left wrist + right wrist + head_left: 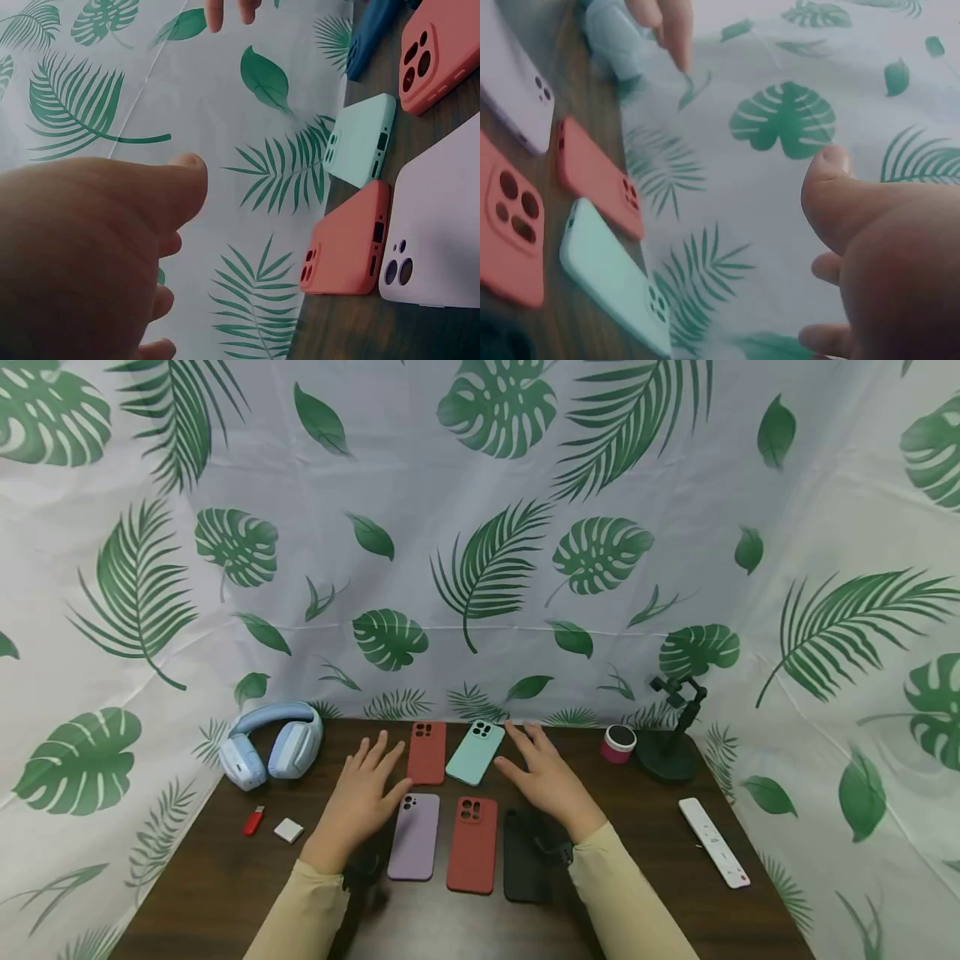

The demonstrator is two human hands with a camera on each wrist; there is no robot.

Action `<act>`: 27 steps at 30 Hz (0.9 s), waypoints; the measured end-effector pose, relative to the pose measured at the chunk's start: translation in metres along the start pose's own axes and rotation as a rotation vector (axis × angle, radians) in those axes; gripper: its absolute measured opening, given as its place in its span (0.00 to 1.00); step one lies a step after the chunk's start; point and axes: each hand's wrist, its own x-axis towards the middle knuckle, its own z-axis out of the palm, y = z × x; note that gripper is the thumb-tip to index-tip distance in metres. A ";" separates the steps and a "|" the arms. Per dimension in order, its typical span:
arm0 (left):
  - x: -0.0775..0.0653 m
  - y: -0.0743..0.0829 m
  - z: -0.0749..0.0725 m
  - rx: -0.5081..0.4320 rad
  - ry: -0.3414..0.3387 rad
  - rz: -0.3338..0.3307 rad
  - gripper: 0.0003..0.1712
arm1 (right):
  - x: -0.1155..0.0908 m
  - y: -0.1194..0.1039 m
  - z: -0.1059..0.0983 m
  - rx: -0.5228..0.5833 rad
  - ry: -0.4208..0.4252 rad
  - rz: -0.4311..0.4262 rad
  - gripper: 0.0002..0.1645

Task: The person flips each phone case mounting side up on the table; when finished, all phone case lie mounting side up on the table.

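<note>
Behind the left hand (358, 797) and right hand (551, 777), pale yellow sleeves (300, 914) are worn, with black devices (363, 869) fitted beside the cuffs.

Between the left hand (360, 797) and right hand (550, 781), smooth, matt, plastic-looking phone cases (472, 852) on a faintly glossy wood-grained table (225, 893); beyond both, softly creased cloth (408, 577).

Red phone cases (472, 856), mint case (475, 755), lilac case (414, 839), dark case (522, 864), green-leaf-patterned white cloth (322, 568)

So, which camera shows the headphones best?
The head view: it shows the headphones whole, with nothing in front. The right wrist view catches only a blurred part near its top edge; the left wrist view shows none.
</note>
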 end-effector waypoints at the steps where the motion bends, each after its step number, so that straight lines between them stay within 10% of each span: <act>1: 0.001 0.000 0.000 -0.005 -0.002 -0.002 0.39 | 0.002 -0.002 0.001 0.022 -0.011 0.003 0.44; 14: 0.008 -0.001 0.006 -0.052 -0.040 -0.029 0.37 | 0.026 -0.039 0.038 0.377 -0.187 0.024 0.38; 21: 0.016 -0.004 0.014 -0.139 -0.097 -0.050 0.35 | 0.037 -0.049 0.065 0.794 -0.326 0.143 0.42; 27: 0.024 -0.012 0.020 -0.252 -0.186 -0.067 0.34 | 0.040 -0.051 0.082 0.904 -0.325 0.240 0.42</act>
